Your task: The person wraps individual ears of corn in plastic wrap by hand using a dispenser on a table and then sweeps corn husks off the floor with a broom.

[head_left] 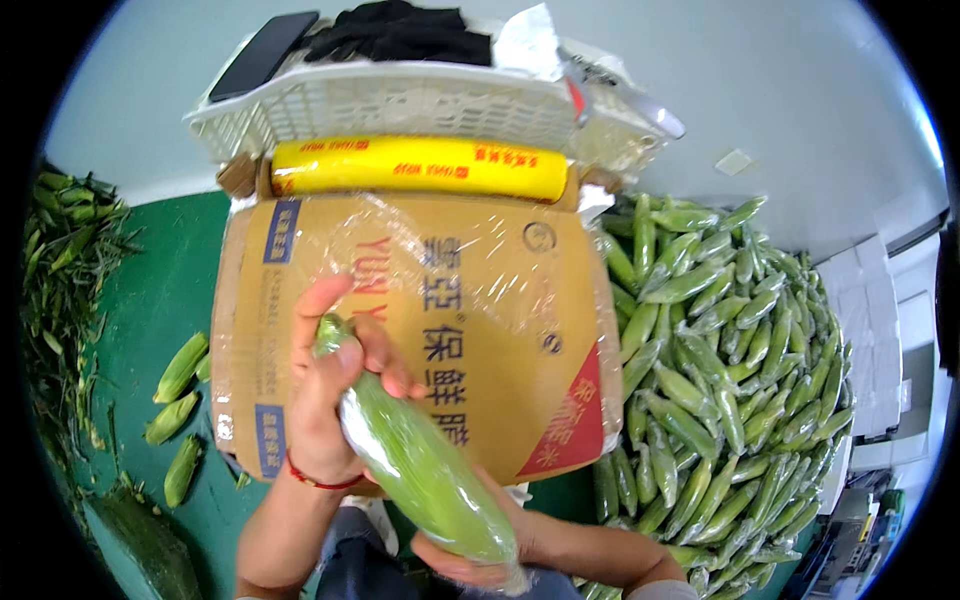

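An ear of corn (420, 455) in green husk, wrapped in clear plastic film, slants across the front of a cardboard box. Around its upper end close the fingers and thumb of my left hand (335, 390), which has a red cord at the wrist. My right hand (480, 550) grips the lower end, partly hidden behind the corn. Under both hands lies the brown cardboard box (400, 300), with a sheet of clear film over its top. A yellow roll of film (420, 168) rests along the box's far edge.
Behind the roll stands a white plastic basket (390, 100) with black cloth (400, 35) and a dark flat device (265, 55) on it. At right is a large heap of wrapped corn (720, 390). Unwrapped ears (180, 370) and husk scraps (60, 310) lie on the green surface at left.
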### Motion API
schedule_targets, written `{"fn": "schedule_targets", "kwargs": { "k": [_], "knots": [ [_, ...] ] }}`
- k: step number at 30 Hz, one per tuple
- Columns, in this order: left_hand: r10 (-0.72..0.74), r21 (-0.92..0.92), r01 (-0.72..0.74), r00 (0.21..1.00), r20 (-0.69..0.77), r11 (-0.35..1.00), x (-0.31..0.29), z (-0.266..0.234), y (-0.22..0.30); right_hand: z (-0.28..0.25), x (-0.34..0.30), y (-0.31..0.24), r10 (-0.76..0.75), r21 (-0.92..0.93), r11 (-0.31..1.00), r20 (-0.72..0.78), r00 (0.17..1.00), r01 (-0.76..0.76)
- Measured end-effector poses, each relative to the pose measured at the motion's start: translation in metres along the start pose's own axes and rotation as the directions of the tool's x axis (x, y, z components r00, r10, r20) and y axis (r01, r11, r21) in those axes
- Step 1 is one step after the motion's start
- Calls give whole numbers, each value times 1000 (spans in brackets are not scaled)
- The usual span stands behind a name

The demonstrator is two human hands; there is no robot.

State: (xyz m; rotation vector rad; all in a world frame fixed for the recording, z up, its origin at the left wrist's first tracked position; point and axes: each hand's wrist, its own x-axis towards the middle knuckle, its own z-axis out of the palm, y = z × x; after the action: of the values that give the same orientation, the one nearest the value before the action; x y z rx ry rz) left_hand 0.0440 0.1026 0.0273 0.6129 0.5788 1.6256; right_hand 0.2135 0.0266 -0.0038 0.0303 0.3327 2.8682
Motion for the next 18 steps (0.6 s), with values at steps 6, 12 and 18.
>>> {"fn": "schedule_targets", "kwargs": {
  "k": [6, 12, 18],
  "knots": [
    [98, 697, 18, 987, -126, 717, -42, -45, -8, 37, -51, -36, -625, -932, 25, -298, 722, -363],
    [-264, 808, 200, 963, -57, 554, -87, -59, -12, 63, -96, -67, -580, -691, -722, 585, 566, -25],
    [-536, 902, -377, 727, 430, 212, -76, 9, 13, 43, -104, -69, -872, -423, -3, 445, 205, 906]
  ]
}}
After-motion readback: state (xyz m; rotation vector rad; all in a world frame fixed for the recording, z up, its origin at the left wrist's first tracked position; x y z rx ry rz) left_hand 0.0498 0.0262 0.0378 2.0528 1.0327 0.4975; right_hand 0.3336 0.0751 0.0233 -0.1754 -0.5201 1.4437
